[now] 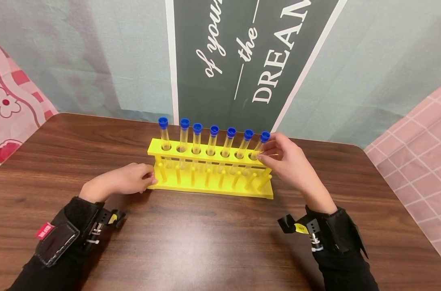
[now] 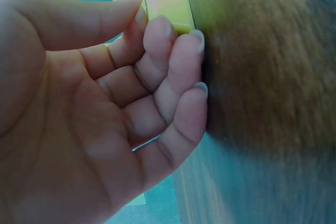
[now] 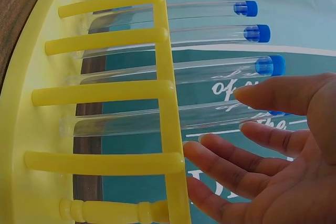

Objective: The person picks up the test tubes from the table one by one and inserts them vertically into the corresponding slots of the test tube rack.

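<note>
A yellow test tube rack [image 1: 209, 188] stands on the table, holding several clear test tubes [image 3: 210, 69] with blue caps in a row of holes. At the rack's left end, my left hand [image 1: 133, 178] has its fingers curled, and thumb and fingertips grip the lower corner. That grip also shows in the left wrist view, the left hand [image 2: 115, 98] against a yellow edge. My right hand [image 1: 287, 157] is around the rightmost test tube [image 1: 259, 147]. In the right wrist view, the right hand's [image 3: 278, 156] thumb and fingers lie on either side of that tube, spread apart with a gap.
A brown wooden table [image 1: 206, 242] lies under the rack. Behind it hangs a cloth backdrop [image 1: 133, 72] with white lettering on a dark panel. Yellow pegs [image 1: 207, 178] stand along the rack's front. Pink patterned cloth [image 1: 9, 101] and pink tiling [image 1: 420, 173] flank the table.
</note>
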`<control>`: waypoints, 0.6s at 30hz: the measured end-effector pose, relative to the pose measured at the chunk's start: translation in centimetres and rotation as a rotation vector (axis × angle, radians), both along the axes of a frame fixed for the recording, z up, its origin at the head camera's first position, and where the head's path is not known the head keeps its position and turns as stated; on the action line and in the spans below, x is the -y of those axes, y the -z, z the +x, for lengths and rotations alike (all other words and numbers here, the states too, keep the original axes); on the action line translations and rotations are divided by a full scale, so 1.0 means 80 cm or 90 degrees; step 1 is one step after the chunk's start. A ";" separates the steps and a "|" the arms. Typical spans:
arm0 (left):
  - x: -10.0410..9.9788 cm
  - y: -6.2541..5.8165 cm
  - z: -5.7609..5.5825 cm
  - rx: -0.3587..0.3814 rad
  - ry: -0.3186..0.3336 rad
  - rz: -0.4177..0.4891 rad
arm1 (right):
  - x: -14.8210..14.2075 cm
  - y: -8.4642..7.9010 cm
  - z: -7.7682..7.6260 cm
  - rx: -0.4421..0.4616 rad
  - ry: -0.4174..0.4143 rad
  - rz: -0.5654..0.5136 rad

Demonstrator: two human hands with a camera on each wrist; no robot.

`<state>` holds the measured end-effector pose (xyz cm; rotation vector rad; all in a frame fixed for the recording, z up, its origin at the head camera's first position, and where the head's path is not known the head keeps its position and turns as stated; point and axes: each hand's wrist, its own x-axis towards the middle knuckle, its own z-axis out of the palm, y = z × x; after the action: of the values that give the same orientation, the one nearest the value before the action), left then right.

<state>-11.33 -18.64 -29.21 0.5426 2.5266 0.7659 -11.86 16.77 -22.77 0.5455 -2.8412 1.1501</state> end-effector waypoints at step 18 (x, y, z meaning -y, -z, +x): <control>0.000 0.000 0.000 -0.002 -0.004 -0.005 | -0.018 -0.009 0.014 0.008 0.035 -0.004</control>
<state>-11.33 -18.63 -29.24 0.5333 2.5346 0.7577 -10.74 18.22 -22.03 0.4581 -2.8428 1.1560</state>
